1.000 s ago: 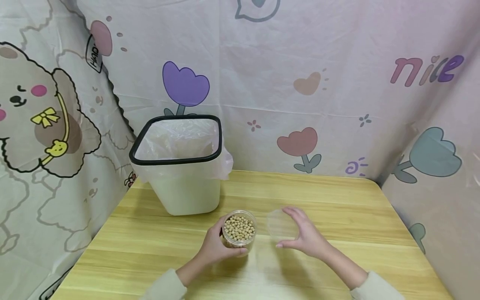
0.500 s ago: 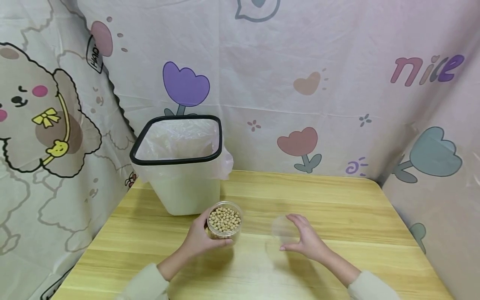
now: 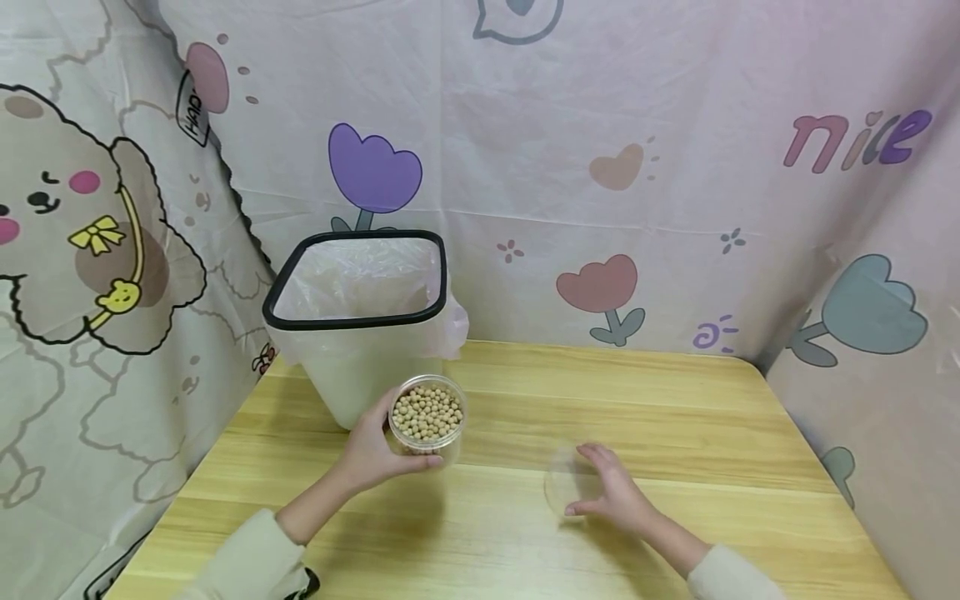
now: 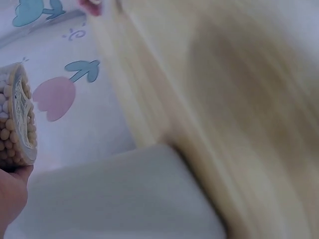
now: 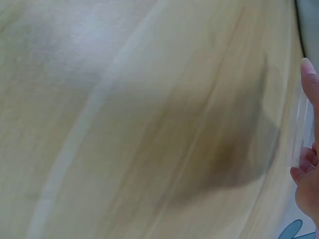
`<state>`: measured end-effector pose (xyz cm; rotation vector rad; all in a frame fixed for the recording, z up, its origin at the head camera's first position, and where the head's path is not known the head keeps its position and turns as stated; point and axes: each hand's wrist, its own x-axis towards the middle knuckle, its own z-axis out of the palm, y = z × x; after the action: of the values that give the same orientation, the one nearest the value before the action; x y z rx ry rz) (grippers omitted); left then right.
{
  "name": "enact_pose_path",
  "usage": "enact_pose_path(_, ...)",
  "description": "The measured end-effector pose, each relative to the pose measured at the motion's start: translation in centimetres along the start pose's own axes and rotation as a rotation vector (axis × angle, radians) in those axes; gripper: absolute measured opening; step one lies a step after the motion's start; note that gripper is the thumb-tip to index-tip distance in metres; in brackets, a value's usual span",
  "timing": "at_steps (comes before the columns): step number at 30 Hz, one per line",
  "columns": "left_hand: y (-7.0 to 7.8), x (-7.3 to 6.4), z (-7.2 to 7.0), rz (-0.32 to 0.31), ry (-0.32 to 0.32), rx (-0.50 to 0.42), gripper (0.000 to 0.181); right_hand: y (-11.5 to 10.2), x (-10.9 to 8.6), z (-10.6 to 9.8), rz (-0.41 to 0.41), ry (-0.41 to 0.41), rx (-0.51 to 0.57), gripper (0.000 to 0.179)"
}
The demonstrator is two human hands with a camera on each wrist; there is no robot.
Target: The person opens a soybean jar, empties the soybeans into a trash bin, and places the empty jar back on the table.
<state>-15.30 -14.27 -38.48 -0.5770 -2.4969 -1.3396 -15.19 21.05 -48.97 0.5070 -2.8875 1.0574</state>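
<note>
Clear plastic is in both hands: the left hand (image 3: pixel 372 446) grasps a jar (image 3: pixel 427 379) with fingers and thumb curled round its side, and the right hand (image 3: pixel 618 493) pinches a thin, see-through lid (image 3: pixel 558 487) by its edge, at 4 o'clock from the jar. Compared with a second ago, the jar has shifted towards 10 o'clock, nearer the bin (image 3: pixel 360 375), while the right hand and lid have slid slightly towards 5 o'clock, so the two are further apart. The bin has stayed in place.

Light wood-grain planking patterns the table (image 3: pixel 637 400), and shadows fall on it beneath both hands. Beyond it hangs pale printed cloth (image 3: pixel 510 150): a purple tulip at 11 o'clock, a pink one at 1, the word "nice" at 2, and a fluffy cartoon animal at 10.

Round, pale beans (image 3: pixel 427 412) nearly fill the lidless jar; the left wrist camera also catches a printed label (image 4: pixel 22 109) on it. At 11 o'clock from the jar stands the bin, off-white with a black rim (image 3: pixel 360 323), its translucent pinkish liner (image 3: pixel 337 275) folded over the outside.
</note>
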Motion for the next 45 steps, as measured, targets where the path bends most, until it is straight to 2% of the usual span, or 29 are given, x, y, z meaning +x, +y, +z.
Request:
enact_pose_path(5, 0.8, 0.9, -1.4, 0.046, 0.019, -0.014, 0.087, 0.2, -0.3, 0.7, -0.016, 0.001, -0.028, 0.096)
enact_pose_path(12, 1.8, 1.8, -3.0, 0.051, 0.045, -0.037, 0.088, 0.3, -0.5, 1.2, -0.036, -0.014, -0.076, 0.097)
enact_pose_path(21, 3.7, 3.2, -5.0, -0.009, 0.021, -0.055, 0.087, 0.7, -0.6, 1.3, -0.006, -0.06, -0.095, 0.101)
enact_pose_path(27, 5.3, 4.2, -6.6, -0.079, 0.026, -0.089, 0.081, 0.8, -0.6, 1.0, -0.037, -0.107, -0.089, 0.109)
enact_pose_path(31, 6.3, 5.1, -7.8, -0.096, 0.069, -0.091, 0.075, 0.2, -0.2, 0.1, -0.078, -0.142, -0.079, 0.101)
enact_pose_path(35, 6.8, 6.0, -8.9, -0.096, 0.114, -0.065, 0.073, -1.0, 0.8, -1.1, -0.103, -0.142, -0.07, 0.088)
enact_pose_path(40, 7.3, 6.9, -10.0, -0.114, 0.127, -0.047, 0.074, -2.3, 2.1, -1.9, -0.148, -0.123, -0.1, 0.084)
enact_pose_path(45, 7.4, 7.8, -10.7, -0.099, 0.167, -0.025, 0.073, -3.9, 3.5, -2.7, -0.193, -0.098, -0.125, 0.084)
